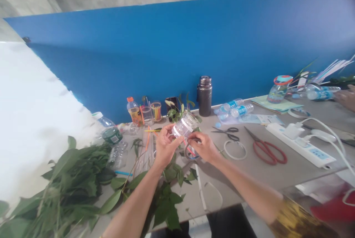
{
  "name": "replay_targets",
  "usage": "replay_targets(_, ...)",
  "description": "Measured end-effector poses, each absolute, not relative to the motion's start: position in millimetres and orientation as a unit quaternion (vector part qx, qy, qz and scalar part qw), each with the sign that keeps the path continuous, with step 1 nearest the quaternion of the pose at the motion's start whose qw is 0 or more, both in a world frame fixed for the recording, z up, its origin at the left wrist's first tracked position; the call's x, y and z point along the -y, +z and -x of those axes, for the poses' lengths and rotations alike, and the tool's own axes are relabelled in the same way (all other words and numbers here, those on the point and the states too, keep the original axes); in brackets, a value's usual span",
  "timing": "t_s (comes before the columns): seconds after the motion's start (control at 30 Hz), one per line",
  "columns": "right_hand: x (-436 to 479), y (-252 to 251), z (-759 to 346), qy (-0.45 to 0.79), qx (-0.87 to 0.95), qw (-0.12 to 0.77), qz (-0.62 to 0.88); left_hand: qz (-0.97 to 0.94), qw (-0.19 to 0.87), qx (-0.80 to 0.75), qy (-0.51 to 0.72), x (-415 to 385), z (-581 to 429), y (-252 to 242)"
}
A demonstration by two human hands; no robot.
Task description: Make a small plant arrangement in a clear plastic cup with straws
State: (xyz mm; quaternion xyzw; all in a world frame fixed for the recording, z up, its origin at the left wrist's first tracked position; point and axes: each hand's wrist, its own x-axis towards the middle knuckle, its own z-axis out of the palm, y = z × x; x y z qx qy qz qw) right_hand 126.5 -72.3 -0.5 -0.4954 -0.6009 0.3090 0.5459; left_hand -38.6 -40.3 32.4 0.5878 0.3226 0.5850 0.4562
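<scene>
A clear plastic cup (pixel 183 126) with white bands tilts in my left hand (pixel 166 145), whose fingers wrap round its lower side. Green sprigs and a pale flower spike (pixel 177 109) show at and behind its far end. Just right of the cup, my right hand (pixel 203 147) is closed, fingertips pinched at the edge of a dark roll of tape (pixel 189 150). An orange-red strip (pixel 190 151) shows by the roll, under the fingers. Cut leafy stems (pixel 169 193) lie on the table below my hands.
Leaves (pixel 74 179) pile at left. Bottles (pixel 133 110), straw cups (pixel 156 112) and a dark thermos (pixel 205 97) stand behind. To the right lie black scissors (pixel 229 132), a white ring (pixel 235 150), red-handled scissors (pixel 267 151) and a power strip (pixel 302 145). Another person's hand (pixel 346 97) shows far right.
</scene>
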Motion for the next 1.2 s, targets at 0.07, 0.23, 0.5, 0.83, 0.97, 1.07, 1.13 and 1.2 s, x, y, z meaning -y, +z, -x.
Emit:
replay_targets(0.07, 73, 1, -127, 0.302, 0.604, 0.547, 0.495, -0.578, 0.487, -0.308, 0.578, 38, 40, 30)
replay_targets(0.23, 76, 8, -128, 0.277, 0.617, 0.544, 0.497, -0.531, 0.562, -0.289, 0.564, 32, 40, 22)
replay_targets(0.5, 77, 10, -128, 0.251, 0.631, 0.551, 0.485, -0.481, 0.627, -0.253, 0.558, 35, 38, 23)
replay_targets(0.83, 79, 21, -129, 0.288, 0.639, 0.55, 0.454, -0.48, 0.67, -0.237, 0.515, 27, 41, 14)
replay_targets(0.97, 80, 22, -130, 0.257, 0.66, 0.544, 0.45, -0.459, 0.689, -0.241, 0.507, 27, 41, 13)
replay_targets(1.07, 79, 20, -131, 0.226, 0.666, 0.538, 0.465, -0.463, 0.687, -0.244, 0.504, 28, 41, 15)
replay_targets(1.13, 78, 18, -133, 0.216, 0.662, 0.531, 0.483, -0.465, 0.689, -0.241, 0.501, 28, 41, 16)
replay_targets(1.2, 77, 17, -134, 0.226, 0.657, 0.521, 0.496, -0.465, 0.696, -0.235, 0.494, 28, 41, 18)
